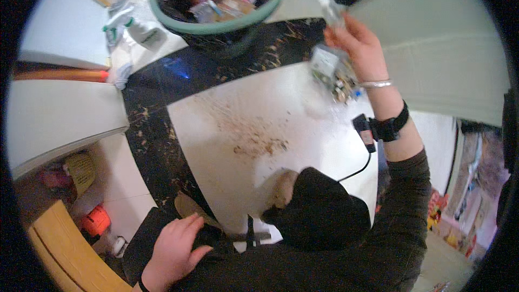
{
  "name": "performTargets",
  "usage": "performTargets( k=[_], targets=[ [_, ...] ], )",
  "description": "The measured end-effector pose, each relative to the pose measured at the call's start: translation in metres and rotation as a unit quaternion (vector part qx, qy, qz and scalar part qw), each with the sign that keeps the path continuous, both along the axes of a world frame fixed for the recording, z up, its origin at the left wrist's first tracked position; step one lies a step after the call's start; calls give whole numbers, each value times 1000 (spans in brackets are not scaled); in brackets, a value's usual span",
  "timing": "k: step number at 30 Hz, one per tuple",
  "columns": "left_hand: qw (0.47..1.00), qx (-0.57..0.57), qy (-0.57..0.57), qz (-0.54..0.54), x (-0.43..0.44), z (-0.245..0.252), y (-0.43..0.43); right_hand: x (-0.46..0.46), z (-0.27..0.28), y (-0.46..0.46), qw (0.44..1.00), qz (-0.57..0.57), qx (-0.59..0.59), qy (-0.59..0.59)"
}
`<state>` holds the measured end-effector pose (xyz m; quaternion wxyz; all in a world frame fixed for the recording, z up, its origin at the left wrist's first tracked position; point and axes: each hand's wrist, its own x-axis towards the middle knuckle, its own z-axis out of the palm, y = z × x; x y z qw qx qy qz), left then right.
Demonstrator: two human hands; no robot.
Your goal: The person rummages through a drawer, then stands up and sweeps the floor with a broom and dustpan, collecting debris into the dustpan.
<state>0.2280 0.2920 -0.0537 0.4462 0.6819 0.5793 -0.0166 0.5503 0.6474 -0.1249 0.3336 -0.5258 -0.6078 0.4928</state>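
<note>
My right hand point(359, 44) is raised at the upper right, its fingers closed on a clear plastic item point(326, 6) that is too blurred to name exactly. Just below that hand is a clear plastic bag point(338, 75) of small mixed bits with a white label inside; whether it hangs from the hand or lies on the white sheet point(211, 166) cannot be made out. Brown crumbs and dirt point(259, 142) are scattered over the middle of the sheet. At the lower left, my left hand point(176, 243) is empty, thumb apart from the fingers, over dark clothing by my leg.
A green-rimmed bin point(219, 28), lined with a black bag and holding rubbish, stands beyond the sheet. Black marbled flooring point(150, 129) borders the sheet. A white spray bottle point(148, 36) lies at the upper left. White cabinets point(65, 117) flank the left; a yellow wooden edge point(73, 251) curves below.
</note>
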Motion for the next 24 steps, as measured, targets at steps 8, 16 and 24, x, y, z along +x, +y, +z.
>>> performTargets(
  k=[8,16,24],
  targets=[
    [999,-19,28,-16,13,-16,-13,169,-124,-71,910,-185,-299,-219],
    [991,-105,83,4,25,-28,-12,172,-212,-90,907,-241,10,-346],
    [990,-107,96,-2,30,-46,-6,177,-218,-144,739,-44,146,-656]
  ],
)
